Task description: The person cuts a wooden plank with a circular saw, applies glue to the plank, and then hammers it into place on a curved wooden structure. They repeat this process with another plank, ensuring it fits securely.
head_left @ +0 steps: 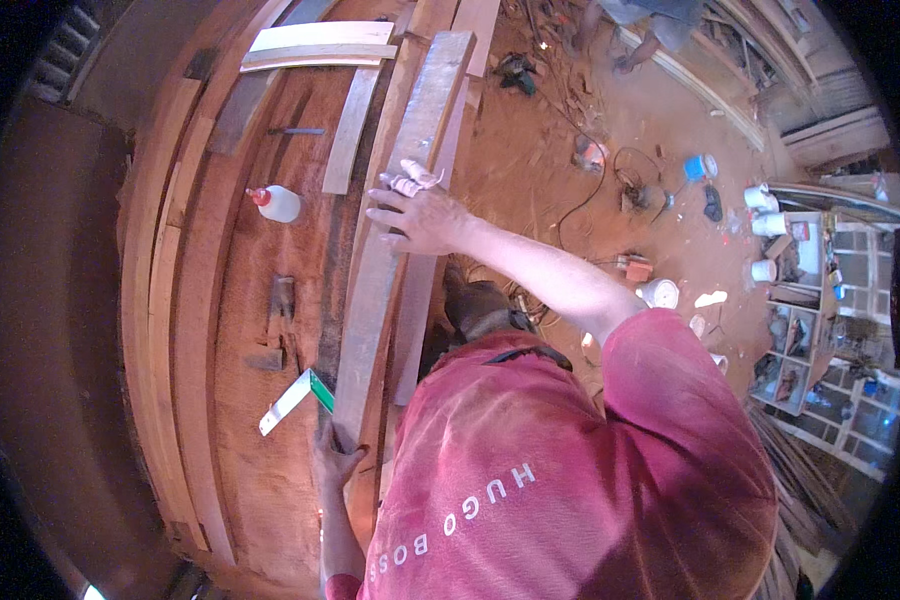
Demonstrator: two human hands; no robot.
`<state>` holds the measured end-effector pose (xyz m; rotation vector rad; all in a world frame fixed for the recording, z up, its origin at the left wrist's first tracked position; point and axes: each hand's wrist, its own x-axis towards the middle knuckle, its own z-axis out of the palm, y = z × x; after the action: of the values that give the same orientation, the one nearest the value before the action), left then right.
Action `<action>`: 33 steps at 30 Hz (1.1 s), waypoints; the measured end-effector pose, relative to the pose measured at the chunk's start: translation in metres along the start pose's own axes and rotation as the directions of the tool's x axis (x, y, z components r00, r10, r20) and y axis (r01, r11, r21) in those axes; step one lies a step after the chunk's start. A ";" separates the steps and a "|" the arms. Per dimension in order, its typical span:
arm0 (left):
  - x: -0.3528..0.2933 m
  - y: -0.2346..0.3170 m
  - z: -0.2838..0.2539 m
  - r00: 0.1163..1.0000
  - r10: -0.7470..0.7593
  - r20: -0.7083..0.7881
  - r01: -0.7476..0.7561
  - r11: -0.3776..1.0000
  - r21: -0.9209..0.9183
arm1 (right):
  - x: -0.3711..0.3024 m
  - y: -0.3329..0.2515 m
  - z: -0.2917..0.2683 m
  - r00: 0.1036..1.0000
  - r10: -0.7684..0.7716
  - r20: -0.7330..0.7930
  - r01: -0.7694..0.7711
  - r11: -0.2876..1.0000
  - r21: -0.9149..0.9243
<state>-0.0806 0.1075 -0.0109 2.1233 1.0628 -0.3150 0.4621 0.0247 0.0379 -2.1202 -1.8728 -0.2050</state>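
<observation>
A long wooden board [370, 300] lies lengthwise along the right side of the workbench. My right hand [425, 215] rests on its upper part with fingers spread; pale pink wrapping goes round some fingers. At the board's lower end, my left hand [338, 462] grips it between thumb and fingers. Close to that hand lies a try square [298, 398] with a pale blade and a green stock. Farther up the bench a white squeeze bottle [280, 204] with a red cap lies on its side. A dark tool [282, 300], its kind unclear, lies between bottle and square.
Long planks [170, 290] run along the bench's left side. Short wood strips [318, 45] lie across its far end. Cables [598, 170], white buckets [660, 293] and a blue-and-white tin [700, 167] are on the reddish floor at right. Another person [650, 30] is at the top.
</observation>
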 end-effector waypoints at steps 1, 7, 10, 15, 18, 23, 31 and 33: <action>-0.002 0.019 -0.001 1.000 0.005 -0.015 -0.005 1.000 0.012 | -0.006 0.006 -0.006 0.999 -0.004 0.031 0.003 1.000 0.019; -0.002 0.090 0.007 0.998 0.035 -0.061 -0.031 0.998 0.055 | -0.022 0.049 -0.006 1.000 0.010 0.000 -0.010 0.997 -0.078; 0.005 0.125 0.009 0.998 -0.006 -0.069 0.011 0.998 0.069 | -0.029 0.085 0.006 0.999 0.008 0.034 -0.003 0.989 -0.148; 0.025 0.176 0.029 0.982 -0.004 -0.186 0.048 0.972 0.229 | -0.026 0.118 -0.010 0.869 0.494 -0.005 -0.488 0.856 -0.173; 0.043 0.206 0.038 0.981 -0.059 -0.187 0.102 0.968 0.230 | -0.016 0.137 -0.012 0.607 0.794 -0.039 -0.784 0.606 0.135; 0.080 0.244 0.056 0.975 -0.020 -0.222 0.089 0.948 0.306 | -0.015 0.186 0.022 0.476 0.879 0.022 -0.826 0.438 0.355; 0.126 0.279 0.070 0.972 -0.090 -0.216 0.156 0.938 0.311 | -0.012 0.257 0.046 0.503 0.815 0.289 -0.811 0.328 0.484; 0.131 0.289 0.067 0.974 -0.096 -0.207 0.161 0.933 0.322 | -0.035 0.299 0.073 0.518 0.799 0.304 -0.600 0.086 0.795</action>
<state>0.2312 0.0247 0.0203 2.4294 1.3422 -0.3880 0.7449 -0.0157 -0.0811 -1.8159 -0.3288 0.5984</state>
